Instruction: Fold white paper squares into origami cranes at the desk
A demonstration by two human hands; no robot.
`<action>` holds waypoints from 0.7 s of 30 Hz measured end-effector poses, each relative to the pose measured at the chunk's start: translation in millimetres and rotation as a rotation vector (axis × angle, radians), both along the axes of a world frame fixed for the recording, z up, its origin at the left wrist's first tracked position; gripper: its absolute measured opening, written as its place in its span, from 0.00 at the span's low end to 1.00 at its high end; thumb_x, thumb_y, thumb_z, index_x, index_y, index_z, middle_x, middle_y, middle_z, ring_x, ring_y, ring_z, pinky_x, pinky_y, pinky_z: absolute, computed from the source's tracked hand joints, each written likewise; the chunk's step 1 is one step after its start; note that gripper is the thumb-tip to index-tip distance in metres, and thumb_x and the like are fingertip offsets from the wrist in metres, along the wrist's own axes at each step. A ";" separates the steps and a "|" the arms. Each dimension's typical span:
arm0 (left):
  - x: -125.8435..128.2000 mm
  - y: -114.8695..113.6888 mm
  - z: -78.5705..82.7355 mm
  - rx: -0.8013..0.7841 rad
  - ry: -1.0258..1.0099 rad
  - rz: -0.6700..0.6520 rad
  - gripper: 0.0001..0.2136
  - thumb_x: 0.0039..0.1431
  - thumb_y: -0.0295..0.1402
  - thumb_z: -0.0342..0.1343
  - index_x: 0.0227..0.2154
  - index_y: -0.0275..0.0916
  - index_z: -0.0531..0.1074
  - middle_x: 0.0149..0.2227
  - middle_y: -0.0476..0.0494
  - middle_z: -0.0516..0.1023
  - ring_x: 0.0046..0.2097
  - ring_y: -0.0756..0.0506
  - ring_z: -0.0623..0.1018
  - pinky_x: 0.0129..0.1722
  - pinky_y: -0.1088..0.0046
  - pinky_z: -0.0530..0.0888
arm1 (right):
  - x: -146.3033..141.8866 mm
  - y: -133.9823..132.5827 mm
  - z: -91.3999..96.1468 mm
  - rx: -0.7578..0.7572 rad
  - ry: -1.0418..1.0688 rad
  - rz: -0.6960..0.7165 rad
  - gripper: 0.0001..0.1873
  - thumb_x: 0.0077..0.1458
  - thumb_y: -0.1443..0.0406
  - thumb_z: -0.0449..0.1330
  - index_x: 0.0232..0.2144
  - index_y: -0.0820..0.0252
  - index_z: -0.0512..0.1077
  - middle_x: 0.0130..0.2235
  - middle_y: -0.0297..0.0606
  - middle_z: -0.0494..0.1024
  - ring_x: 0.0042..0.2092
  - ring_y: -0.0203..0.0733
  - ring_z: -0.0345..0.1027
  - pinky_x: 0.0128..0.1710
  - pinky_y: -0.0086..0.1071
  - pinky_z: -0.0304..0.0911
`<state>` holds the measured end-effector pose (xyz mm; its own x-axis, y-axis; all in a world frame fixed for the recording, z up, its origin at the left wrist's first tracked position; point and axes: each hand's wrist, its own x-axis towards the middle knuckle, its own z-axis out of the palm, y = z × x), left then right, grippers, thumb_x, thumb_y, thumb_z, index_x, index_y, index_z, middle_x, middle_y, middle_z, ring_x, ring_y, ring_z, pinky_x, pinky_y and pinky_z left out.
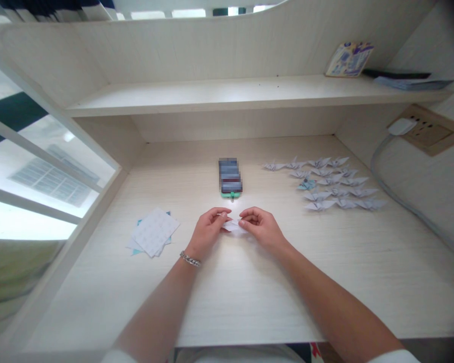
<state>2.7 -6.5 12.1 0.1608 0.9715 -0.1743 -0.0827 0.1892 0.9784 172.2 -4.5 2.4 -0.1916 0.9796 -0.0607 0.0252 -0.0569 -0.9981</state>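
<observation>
Between my two hands, over the middle of the desk, is a small piece of folded white paper [234,226]. My left hand [211,227], with a chain bracelet [190,259] on its wrist, pinches the paper's left side between thumb and fingers. On the other side, my right hand [263,226] grips the right edge with thumb and curled fingers. The fingers partly cover the paper, so its full shape is hidden. Just beyond the hands lies a phone [230,176] in a green-edged case, its screen blurred out.
To the left lies a loose stack of square paper sheets [155,232], white and blue. Rows of folded paper cranes [340,192], one of them blue [306,184], stand at the right. A shelf [212,97] spans the back. A plugged-in cable [382,186] hangs along the right wall.
</observation>
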 end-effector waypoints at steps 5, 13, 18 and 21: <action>1.7 -2.8 0.2 0.092 0.144 -0.036 0.15 0.45 0.36 0.60 0.36 0.35 0.71 0.30 0.42 0.76 0.34 0.47 0.75 0.34 0.72 0.72 | -1.1 -1.6 0.7 0.010 -0.006 0.013 0.12 0.43 0.62 0.61 0.32 0.61 0.69 0.27 0.35 0.74 0.30 0.37 0.68 0.31 0.31 0.63; 5.9 -7.2 -0.9 0.183 0.221 -0.009 0.10 0.45 0.33 0.59 0.32 0.35 0.71 0.31 0.42 0.76 0.35 0.47 0.76 0.34 0.72 0.72 | -3.0 -4.1 4.2 0.055 -0.109 0.035 0.08 0.43 0.66 0.59 0.30 0.61 0.69 0.26 0.34 0.73 0.29 0.36 0.66 0.28 0.29 0.61; 4.3 -4.3 0.4 0.168 0.205 0.028 0.10 0.43 0.32 0.60 0.31 0.35 0.71 0.31 0.43 0.75 0.34 0.48 0.75 0.32 0.75 0.71 | -1.0 -0.5 2.6 0.014 -0.087 0.037 0.07 0.40 0.69 0.57 0.27 0.61 0.69 0.23 0.31 0.71 0.25 0.33 0.64 0.23 0.26 0.57; 1.3 -2.2 0.2 0.163 0.211 0.027 0.11 0.42 0.33 0.61 0.30 0.35 0.71 0.31 0.43 0.76 0.34 0.47 0.75 0.30 0.76 0.70 | 1.9 2.3 1.8 -0.036 -0.045 0.055 0.09 0.38 0.71 0.56 0.28 0.62 0.70 0.25 0.33 0.73 0.28 0.35 0.67 0.26 0.27 0.60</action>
